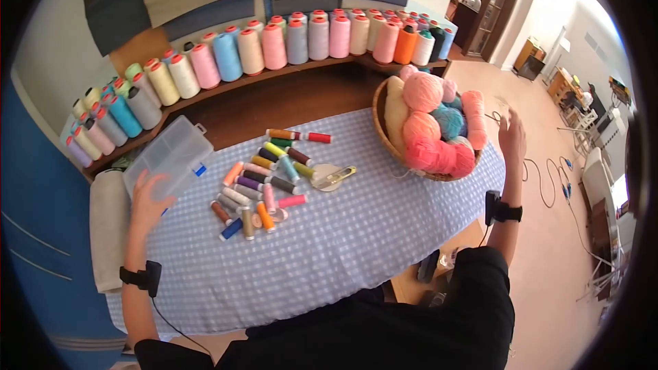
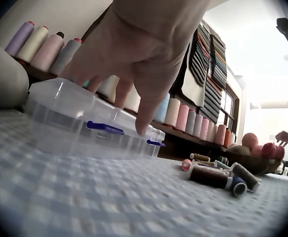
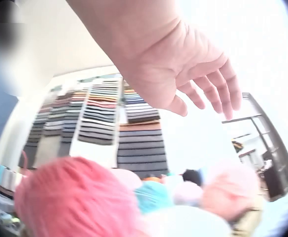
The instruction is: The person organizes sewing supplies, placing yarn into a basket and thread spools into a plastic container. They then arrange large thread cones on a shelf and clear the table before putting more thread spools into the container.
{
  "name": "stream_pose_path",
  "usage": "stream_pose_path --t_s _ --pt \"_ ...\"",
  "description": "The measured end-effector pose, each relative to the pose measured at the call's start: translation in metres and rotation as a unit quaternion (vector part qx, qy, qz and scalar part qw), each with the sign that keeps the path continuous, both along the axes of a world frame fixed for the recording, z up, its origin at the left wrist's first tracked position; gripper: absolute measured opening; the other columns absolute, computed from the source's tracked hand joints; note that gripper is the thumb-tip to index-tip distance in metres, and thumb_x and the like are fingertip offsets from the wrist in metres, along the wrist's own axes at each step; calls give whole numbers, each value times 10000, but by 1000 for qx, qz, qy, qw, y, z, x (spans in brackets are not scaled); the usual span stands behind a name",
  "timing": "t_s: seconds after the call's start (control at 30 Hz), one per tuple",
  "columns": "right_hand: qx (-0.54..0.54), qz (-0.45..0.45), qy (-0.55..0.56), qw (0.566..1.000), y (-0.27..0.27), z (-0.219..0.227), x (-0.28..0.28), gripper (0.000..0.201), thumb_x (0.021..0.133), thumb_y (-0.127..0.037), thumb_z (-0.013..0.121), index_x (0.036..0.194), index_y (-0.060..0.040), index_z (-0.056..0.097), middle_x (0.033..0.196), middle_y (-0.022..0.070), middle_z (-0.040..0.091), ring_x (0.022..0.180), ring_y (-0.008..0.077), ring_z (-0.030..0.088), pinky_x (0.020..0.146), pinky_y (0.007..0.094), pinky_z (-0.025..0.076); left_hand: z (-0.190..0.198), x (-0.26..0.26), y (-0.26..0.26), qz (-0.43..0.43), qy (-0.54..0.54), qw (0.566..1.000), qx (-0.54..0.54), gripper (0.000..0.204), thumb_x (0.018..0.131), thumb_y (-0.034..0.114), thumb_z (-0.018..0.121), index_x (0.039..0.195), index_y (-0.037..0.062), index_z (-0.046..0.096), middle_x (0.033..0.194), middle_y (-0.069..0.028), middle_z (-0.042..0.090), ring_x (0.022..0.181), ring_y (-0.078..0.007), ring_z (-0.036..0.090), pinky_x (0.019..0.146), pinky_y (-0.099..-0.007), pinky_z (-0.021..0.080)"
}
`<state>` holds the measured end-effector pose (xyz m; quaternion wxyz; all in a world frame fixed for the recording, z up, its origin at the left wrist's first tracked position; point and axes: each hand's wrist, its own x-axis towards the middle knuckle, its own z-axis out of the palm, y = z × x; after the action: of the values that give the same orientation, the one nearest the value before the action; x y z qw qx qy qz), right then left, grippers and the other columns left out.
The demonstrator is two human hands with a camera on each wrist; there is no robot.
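My left hand (image 1: 147, 202) is spread over the near corner of a clear plastic box (image 1: 177, 149) with blue latches. In the left wrist view its fingertips come down right at the lid of the box (image 2: 70, 118), the thumb near one blue latch (image 2: 156, 143). Out past the right side of a wicker basket (image 1: 381, 120), my right hand (image 1: 513, 137) hangs in the air, fingers loosely bent and holding nothing. The basket carries balls of pink, coral, teal and cream yarn (image 1: 423, 92). Small thread spools (image 1: 255, 185) lie scattered between the hands on the checkered cloth.
Large thread cones (image 1: 250, 51) line a curved wooden shelf (image 1: 205, 96) behind the table. Thread snips (image 1: 337, 177) rest on a pale round piece among the spools. A rolled grey cloth (image 1: 110, 233) lies at the left edge, and cables (image 1: 548, 181) trail over the floor.
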<state>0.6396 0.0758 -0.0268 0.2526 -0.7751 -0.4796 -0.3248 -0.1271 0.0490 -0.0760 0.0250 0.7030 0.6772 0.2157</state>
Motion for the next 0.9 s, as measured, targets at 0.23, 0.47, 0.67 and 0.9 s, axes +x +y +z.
stream_pose_path --t_s 0.23,0.47,0.67,0.9 --pt "-120 257 748 600 -40 -42 -10 453 885 -290 509 1261 -46 435 1186 124 526 861 283 623 741 417 539 -11 7 18 25 41 998 48 476 720 66 679 1174 72 538 1335 -211 395 1216 -385 398 996 -401 350" --pt "-91 320 806 489 -15 -73 1 383 873 -221 459 1197 -18 439 1066 119 558 873 223 615 732 424 551 30 87 9 -66 -78 994 45 538 742 120 690 1236 58 485 1355 -230 367 1256 -371 367 1013 -384 338" --pt "-62 311 730 606 -26 -11 -71 269 884 -177 438 1137 -85 430 864 56 501 776 181 594 655 372 585 80 197 -15 -275 -149 950 10 780 686 198 762 1355 117 370 1384 -198 326 1288 -327 346 1032 -376 326" --pt "-107 364 661 648 -31 40 -116 471 869 -176 454 1322 -101 346 1006 102 523 842 208 633 590 344 600 72 308 -9 -420 -97 901 42 849 698 296 753 1404 209 288 1404 -232 231 1257 -389 355 1003 -432 373"
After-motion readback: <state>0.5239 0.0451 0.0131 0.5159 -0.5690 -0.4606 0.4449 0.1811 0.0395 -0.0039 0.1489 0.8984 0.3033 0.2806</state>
